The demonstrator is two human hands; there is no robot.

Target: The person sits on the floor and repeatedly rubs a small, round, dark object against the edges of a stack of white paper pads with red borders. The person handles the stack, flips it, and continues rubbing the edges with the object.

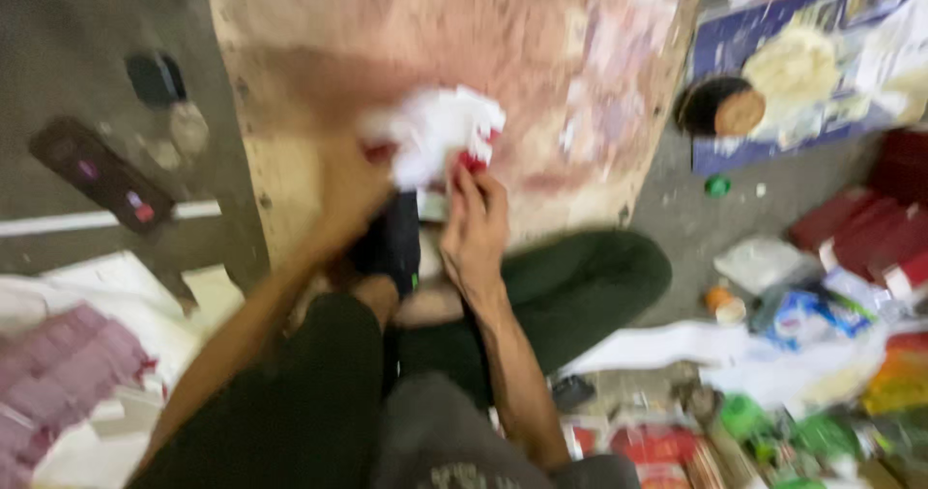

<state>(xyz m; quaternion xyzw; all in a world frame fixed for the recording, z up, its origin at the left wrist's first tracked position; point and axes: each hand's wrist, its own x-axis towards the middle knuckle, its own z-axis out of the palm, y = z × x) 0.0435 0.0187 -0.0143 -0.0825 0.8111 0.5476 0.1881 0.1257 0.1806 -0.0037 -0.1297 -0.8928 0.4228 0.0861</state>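
Observation:
The frame is motion-blurred. I sit on the floor with my legs in dark trousers folded beneath me. Both hands meet over the near edge of a stained wooden board (454, 35). My left hand (353, 189) and my right hand (476, 228) together grip a crumpled white and red wrapper or paper (435, 131). A black object (391, 243) sits just below the hands, between them and my knees; what it is I cannot tell.
A dark flat device (101, 175) and a small black object (155, 78) lie on the concrete at left. Pink cloth and white sheets (68, 373) are at lower left. A blue printed sheet (812, 54), red boxes (870, 233) and assorted packets (802, 392) crowd the right.

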